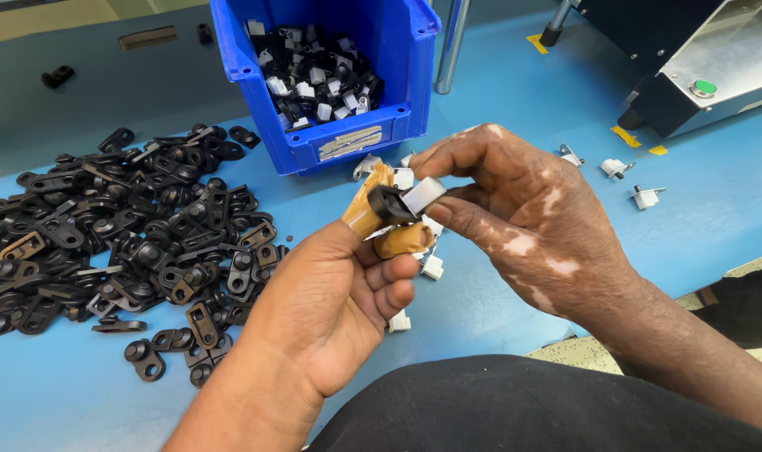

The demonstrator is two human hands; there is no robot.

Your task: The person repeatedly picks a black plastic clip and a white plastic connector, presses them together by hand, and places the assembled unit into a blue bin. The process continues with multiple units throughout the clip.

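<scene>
Head view, looking down at a blue table (498,109). Left hand (330,310) raised above the table edge, fingers curled, thumb and forefinger capped with tan finger cots (366,205) and pinched on a small black plastic clip (389,203). Right hand (515,213) opposite and touching, thumb and fingertips closed narrowly on a white insert (423,194) pressed against the black clip. Clip and insert held together in the air, between the two hands, above the table and just in front of a blue bin (330,142). Bin partly filled with joined black-and-white pieces (314,79). Large loose heap of black clips (130,243) spread on the table to the left of the hands. Several white inserts (431,266) lying on the table beneath and just beside the hands; three more (619,172) well apart to the right. Dark machine housing with a green button (704,86) at upper right. Dark clothing (515,406) along the lower edge.
</scene>
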